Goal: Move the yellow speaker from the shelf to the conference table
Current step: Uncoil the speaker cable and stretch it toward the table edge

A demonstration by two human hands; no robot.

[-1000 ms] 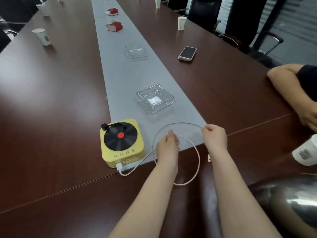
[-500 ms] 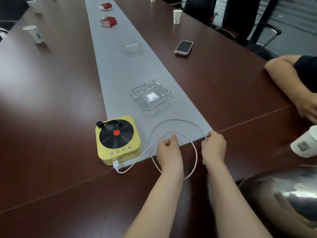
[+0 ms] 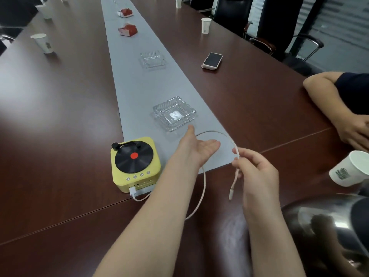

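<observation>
Left hand [image 3: 196,149] flat and spread, palm up, at 3 o'clock of the speaker [image 3: 135,163] sitting on the table [image 3: 60,116]; right hand [image 3: 253,166] pinches the cable [image 3: 203,184]; bare wood at 9 o'clock

Yellow speaker [image 3: 135,162] with black, red-centred disc, white cable [image 3: 203,184], grey runner [image 3: 139,80], reddish-brown table [image 3: 60,116]

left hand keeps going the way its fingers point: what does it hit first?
Probably the white cable arc just past the left hand; the right hand pinches it nearby. Height over the table is unclear.
</observation>
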